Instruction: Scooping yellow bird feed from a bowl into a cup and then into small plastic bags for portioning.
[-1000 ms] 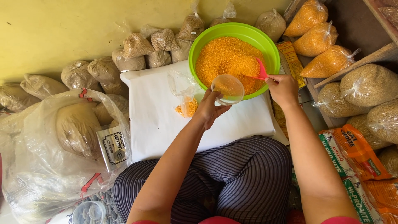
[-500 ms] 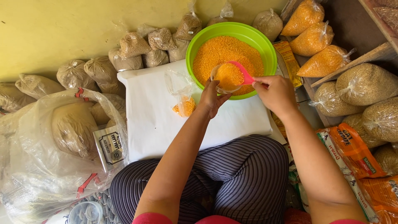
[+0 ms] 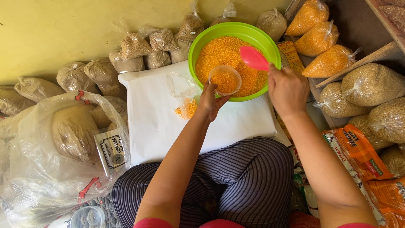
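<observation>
A wide white sheet (image 3: 168, 126) covers the lap; at its far right edge stands a green bowl (image 3: 198, 50) full of orange grains. The right hand (image 3: 287, 89) is closed around the handle of 1 pink scoop (image 3: 254, 58) — raised over the bowl. The left hand (image 3: 210, 101) pinches a small clear cup (image 3: 225, 79), half filled, above the grains. A small clear bag (image 3: 184, 99) lies just left.
</observation>
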